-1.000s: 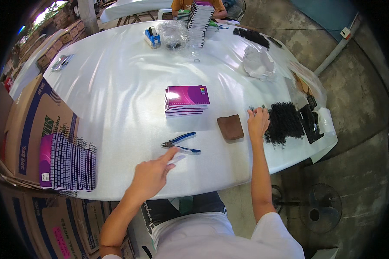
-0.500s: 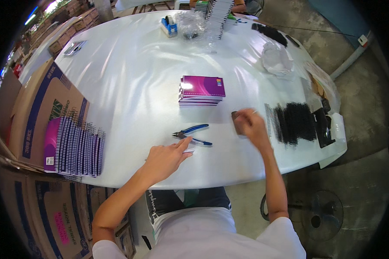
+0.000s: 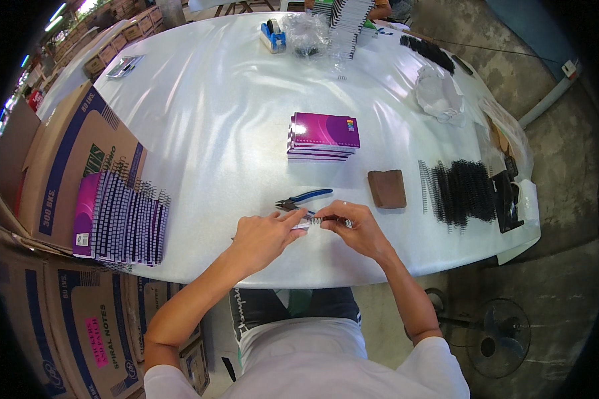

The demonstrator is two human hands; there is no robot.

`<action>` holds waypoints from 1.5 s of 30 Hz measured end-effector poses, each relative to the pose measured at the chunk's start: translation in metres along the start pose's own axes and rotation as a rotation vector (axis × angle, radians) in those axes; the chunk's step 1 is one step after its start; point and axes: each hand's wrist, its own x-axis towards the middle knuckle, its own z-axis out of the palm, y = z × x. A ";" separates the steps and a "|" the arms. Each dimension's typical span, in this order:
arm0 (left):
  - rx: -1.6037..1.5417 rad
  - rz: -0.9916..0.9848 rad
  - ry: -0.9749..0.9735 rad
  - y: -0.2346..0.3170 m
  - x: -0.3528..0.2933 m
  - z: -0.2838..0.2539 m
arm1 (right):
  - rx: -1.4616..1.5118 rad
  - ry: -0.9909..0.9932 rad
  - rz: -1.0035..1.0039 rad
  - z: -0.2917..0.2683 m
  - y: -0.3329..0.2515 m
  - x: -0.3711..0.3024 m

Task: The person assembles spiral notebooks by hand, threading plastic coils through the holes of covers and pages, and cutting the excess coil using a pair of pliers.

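My left hand (image 3: 265, 238) is closed on a thin notebook (image 3: 302, 227); only a pale strip of it shows past my fingers. A dark spiral binding coil (image 3: 317, 221) is pinched in my right hand (image 3: 351, 226), its end against the notebook's edge. Whether it is threaded through the holes is too small to tell. Just beyond my hands lie blue-handled cutting pliers (image 3: 306, 196), partly covered by my left fingers. Right of them rests a brown block (image 3: 387, 189). Farther off is a stack of purple notebooks (image 3: 325, 131).
Many black coils (image 3: 460, 193) are heaped at the right. Spiral-bound notebooks (image 3: 128, 219) stand at the left against a cardboard box (image 3: 80, 166). A blue tape dispenser (image 3: 273, 38), clear plastic wrap and a notebook stack are at the far edge. A fan (image 3: 499, 338) stands below right.
My right hand has left the brown block and come left to the notebook, a coil now in its fingers. My left hand stays on the notebook. The whole view has shifted slightly.
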 end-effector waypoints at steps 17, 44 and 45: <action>-0.126 0.078 0.062 -0.001 0.004 0.002 | -0.335 -0.035 -0.199 0.008 -0.009 -0.001; -0.127 0.117 0.108 -0.020 -0.019 -0.009 | 0.163 -0.777 0.102 -0.032 0.003 0.058; -0.149 0.068 0.053 -0.020 -0.017 -0.011 | 0.306 -0.767 0.018 -0.036 0.002 0.056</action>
